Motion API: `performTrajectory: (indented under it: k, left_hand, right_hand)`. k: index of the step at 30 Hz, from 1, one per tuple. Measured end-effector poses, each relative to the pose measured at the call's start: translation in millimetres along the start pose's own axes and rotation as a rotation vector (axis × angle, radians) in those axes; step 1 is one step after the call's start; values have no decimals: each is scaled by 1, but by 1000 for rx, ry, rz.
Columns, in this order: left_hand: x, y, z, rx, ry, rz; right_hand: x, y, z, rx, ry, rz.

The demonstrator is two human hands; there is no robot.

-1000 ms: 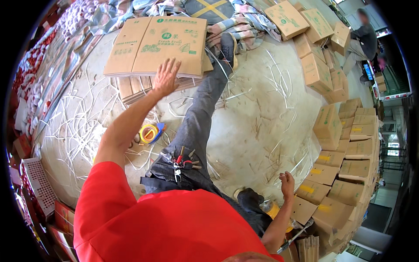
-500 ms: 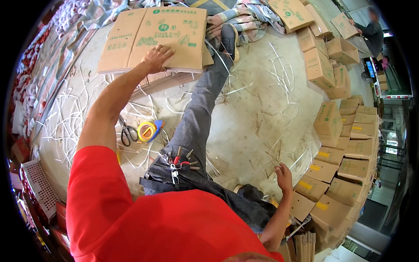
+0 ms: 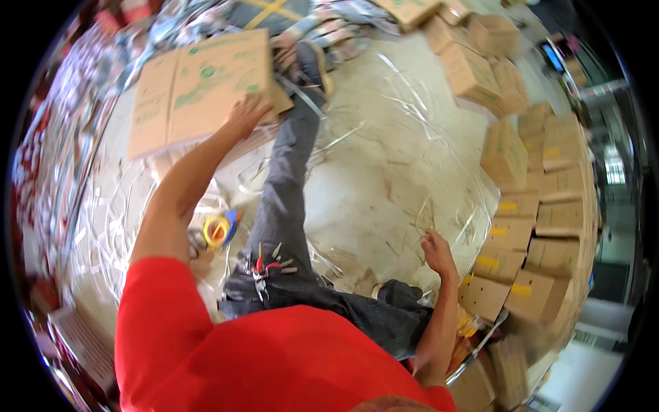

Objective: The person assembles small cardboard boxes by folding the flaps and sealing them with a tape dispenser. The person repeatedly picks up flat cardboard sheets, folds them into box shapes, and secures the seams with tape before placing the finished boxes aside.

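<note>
Cardboard stack [image 3: 209, 103] lies flat at far left. Left hand [image 3: 248, 115] rests on its near right portion, fingers moderately wide. Right hand [image 3: 438, 253] is positioned above the floor [image 3: 364, 213] at near right, fingers loosely bent; whether they hold anything cannot be determined. Yellow tape roll [image 3: 217, 232] lies left, nearer than the stack. Closed cartons [image 3: 498, 264] line the right side.

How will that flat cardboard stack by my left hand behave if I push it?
The cardboard stack seems stiff: its top lies flat. It likely won't roll, being broad and rectangular. It may be heavy: more layers show beneath.
</note>
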State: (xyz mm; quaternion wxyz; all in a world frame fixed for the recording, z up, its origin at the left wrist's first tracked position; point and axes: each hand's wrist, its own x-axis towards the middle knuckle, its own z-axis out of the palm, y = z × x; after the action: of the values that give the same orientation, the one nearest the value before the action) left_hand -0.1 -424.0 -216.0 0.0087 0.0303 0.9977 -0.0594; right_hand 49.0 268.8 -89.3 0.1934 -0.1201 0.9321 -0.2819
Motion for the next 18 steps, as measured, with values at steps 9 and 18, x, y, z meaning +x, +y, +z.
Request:
performTrajectory:
  k: [9, 18]
  left_hand:
    - [-76, 8, -11, -11, 84, 217]
    - [-54, 106, -322, -213, 471, 444]
  right_hand:
    - [-12, 4, 3, -47, 32, 81]
    - [-9, -43, 15, -72, 295, -176]
